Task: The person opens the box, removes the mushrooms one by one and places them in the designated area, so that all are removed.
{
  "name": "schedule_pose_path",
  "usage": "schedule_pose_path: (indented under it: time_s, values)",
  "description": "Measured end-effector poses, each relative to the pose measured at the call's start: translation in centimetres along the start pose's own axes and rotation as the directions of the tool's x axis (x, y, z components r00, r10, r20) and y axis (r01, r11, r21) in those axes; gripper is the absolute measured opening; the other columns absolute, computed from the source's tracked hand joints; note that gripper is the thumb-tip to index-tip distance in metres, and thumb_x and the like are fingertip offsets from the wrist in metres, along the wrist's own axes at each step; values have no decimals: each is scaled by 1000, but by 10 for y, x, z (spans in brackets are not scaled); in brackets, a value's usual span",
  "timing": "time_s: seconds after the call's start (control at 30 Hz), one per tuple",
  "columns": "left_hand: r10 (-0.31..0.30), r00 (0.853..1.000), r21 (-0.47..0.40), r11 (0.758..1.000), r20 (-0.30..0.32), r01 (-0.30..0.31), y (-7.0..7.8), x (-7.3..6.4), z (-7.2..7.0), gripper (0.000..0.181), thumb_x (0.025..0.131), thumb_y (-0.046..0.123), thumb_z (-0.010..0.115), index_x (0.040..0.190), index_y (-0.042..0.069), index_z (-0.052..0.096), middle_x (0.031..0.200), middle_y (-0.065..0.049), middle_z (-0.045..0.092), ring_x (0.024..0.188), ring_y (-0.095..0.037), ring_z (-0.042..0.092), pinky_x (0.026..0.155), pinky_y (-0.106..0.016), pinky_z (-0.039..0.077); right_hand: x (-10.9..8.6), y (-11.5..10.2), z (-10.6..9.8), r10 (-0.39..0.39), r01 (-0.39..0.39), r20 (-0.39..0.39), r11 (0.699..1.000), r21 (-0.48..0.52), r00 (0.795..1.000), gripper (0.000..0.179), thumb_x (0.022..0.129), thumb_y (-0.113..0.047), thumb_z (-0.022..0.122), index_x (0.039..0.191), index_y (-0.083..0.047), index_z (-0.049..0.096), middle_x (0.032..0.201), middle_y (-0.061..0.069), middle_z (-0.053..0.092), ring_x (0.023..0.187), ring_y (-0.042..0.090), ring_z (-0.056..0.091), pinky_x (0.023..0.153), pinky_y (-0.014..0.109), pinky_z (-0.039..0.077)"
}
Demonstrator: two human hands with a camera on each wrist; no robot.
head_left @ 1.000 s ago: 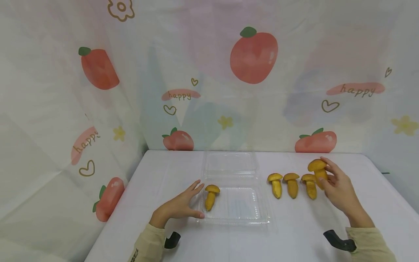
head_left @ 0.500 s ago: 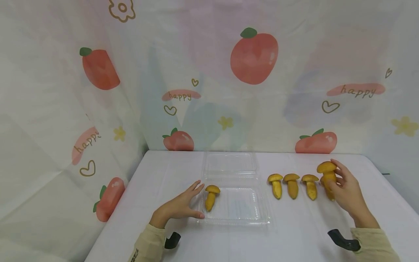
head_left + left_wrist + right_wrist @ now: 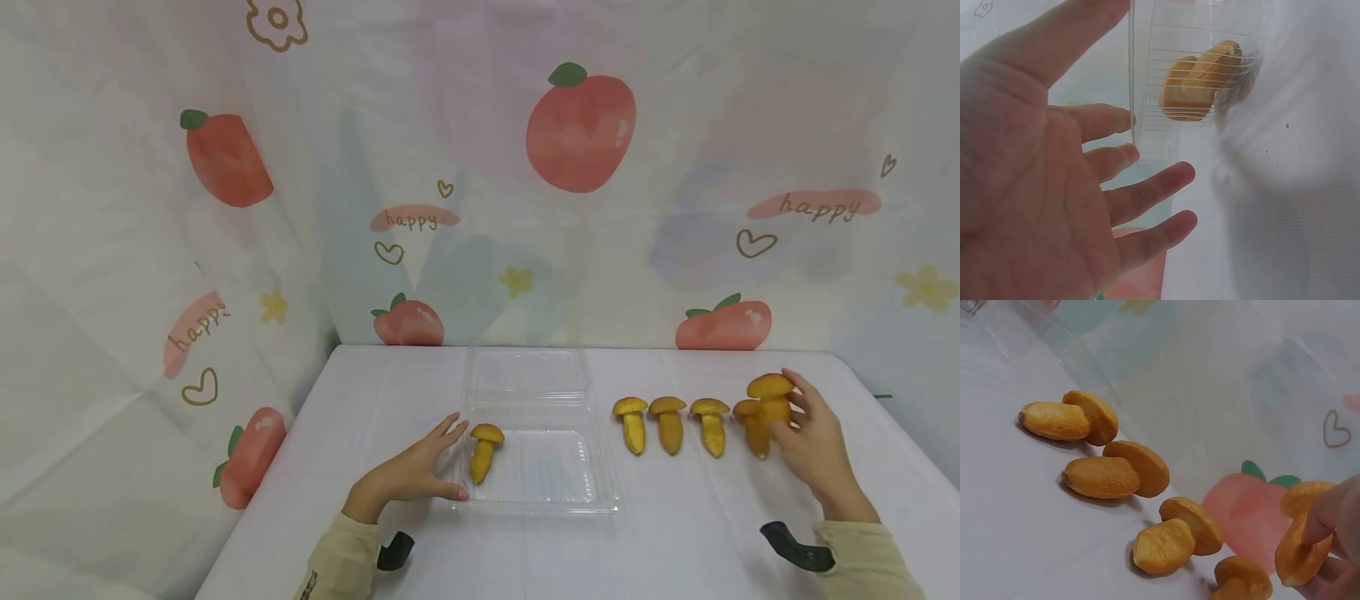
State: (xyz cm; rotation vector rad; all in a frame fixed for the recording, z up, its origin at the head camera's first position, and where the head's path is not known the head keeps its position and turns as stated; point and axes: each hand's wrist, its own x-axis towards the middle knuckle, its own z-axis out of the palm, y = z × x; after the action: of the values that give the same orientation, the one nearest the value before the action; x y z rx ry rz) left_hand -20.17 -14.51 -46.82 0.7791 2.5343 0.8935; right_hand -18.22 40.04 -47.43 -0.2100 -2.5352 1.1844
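Note:
In the head view my right hand pinches a yellow-brown mushroom by its stem, cap up. It overlaps the rightmost mushroom of a row on the table. The right wrist view has the held mushroom raised off the cloth between thumb and fingers. My left hand is spread at the left side of a clear plastic box, fingertips at its rim. One mushroom lies inside the box, near that hand; it shows through the box wall in the left wrist view.
Left of the held mushroom, the row goes on with more mushrooms, one nearest the box. The box's clear lid lies open toward the back. A printed curtain rises behind the white table and along its left side.
My right hand has moved to the right with the mushroom, uncovering the row's rightmost ones. The left hand and the box have stayed in place.

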Motion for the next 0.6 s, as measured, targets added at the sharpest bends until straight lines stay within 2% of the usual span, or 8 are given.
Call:
schedule_pose_path:
  time_s: [0.07, 0.1, 0.17, 0.23, 0.3, 0.4, 0.6]
  values:
    - [-1, 1000, -3, 1000, 1, 1, 0, 0, 0, 106, 83, 37, 84, 162, 7, 20, 171, -17, 8, 156, -41, 19, 119, -63, 29, 1, 3, -2, 3, -3, -14, 1000, 0, 1000, 77, 95, 2, 49, 163, -12, 15, 156, 37, 30, 116, 39, 52, 75, -6, 38]
    - [-1, 1000, -5, 1000, 1, 1, 1, -1, 0, 106, 83, 37, 84, 162, 7, 21, 171, -17, 8, 156, -41, 18, 119, -63, 29, 1, 5, -2, 6, -6, -20, 1000, 0, 1000, 77, 95, 2, 49, 163, -12, 15, 156, 37, 30, 114, 35, 53, 72, -6, 38]
    - [-1, 1000, -7, 1000, 1, 1, 2, -1, 0, 106, 83, 37, 84, 162, 7, 21, 171, -17, 8, 156, -41, 18, 120, -63, 29, 2, 8, -4, 11, -10, -36, 1000, 6, 999, 78, 95, 3, 49, 163, -12, 15, 156, 36, 29, 107, 18, 54, 71, -6, 37]
    - [0, 1000, -8, 1000, 1, 0, 2, 0, -1, 105, 83, 36, 84, 162, 7, 21, 171, -17, 8, 156, -41, 18, 120, -63, 29, 3, 10, -5, 20, -19, -53, 1000, 15, 998, 78, 95, 3, 48, 163, -11, 14, 156, 37, 28, 107, 20, 54, 69, -6, 36]
    - [0, 1000, -7, 1000, 1, 0, 3, 0, -1, 105, 83, 36, 84, 162, 7, 21, 171, -17, 8, 156, -41, 18, 120, -63, 29, 4, 13, -6, 43, -42, -65, 999, 16, 997, 78, 95, 2, 47, 164, -11, 12, 158, 37, 26, 113, 39, 53, 68, -7, 35]
    - [0, 1000, -6, 1000, 3, 0, 2, 1, -1, 105, 83, 36, 84, 162, 7, 21, 171, -17, 8, 156, -41, 18, 120, -63, 29, 5, 17, -9, 94, -92, -73, 995, 27, 993, 79, 96, 1, 46, 164, -12, 8, 159, 38, 23, 120, 58, 44, 66, -5, 38]
    - [-1, 1000, -14, 1000, 3, 1, 2, 0, -1, 105, 83, 36, 84, 162, 7, 21, 171, -17, 8, 156, -41, 18, 120, -63, 29, 7, 27, -12, 176, -175, -69, 984, 27, 982, 79, 97, 1, 43, 164, -13, 5, 160, 38, 22, 125, 60, 41, 59, -3, 41]
